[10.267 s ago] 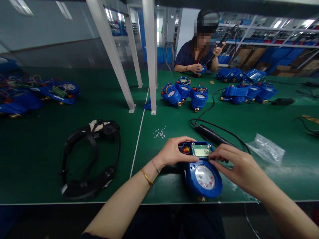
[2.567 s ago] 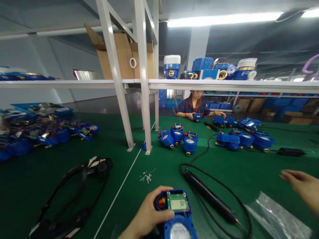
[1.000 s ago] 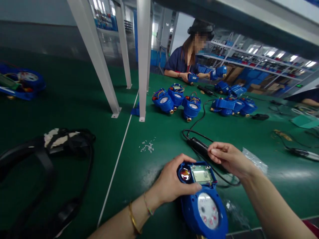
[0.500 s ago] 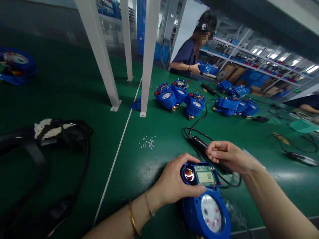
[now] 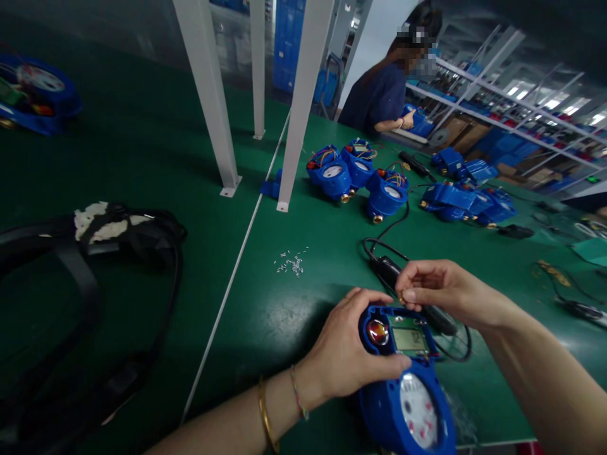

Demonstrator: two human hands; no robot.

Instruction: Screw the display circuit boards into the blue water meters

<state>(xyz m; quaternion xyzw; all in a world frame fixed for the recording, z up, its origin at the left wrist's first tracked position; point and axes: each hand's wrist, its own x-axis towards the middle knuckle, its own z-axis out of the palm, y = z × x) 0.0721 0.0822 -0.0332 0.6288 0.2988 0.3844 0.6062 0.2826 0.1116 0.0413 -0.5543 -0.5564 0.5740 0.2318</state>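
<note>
A blue water meter (image 5: pixel 408 392) with a white dial, a small green display and a red button lies on the green table (image 5: pixel 142 164) in front of me. My left hand (image 5: pixel 348 354) is wrapped around its upper left side, thumb near the dial. My right hand (image 5: pixel 439 294) hovers just above the meter's top edge, fingers pinched on a tiny brass-coloured part. A black electric screwdriver (image 5: pixel 412 294) with a looped cable lies under my right hand.
A small heap of screws (image 5: pixel 291 264) lies left of the screwdriver. Black head straps (image 5: pixel 85 265) lie at the left. Several blue meters (image 5: pixel 360 177) stand behind, with white frame posts (image 5: pixel 298 107). A person (image 5: pixel 384 95) works at the table's far side.
My right hand came back from the right side, and now pinches a small part over the meter's top. My view has tilted down and moved closer. The left hand keeps its hold.
</note>
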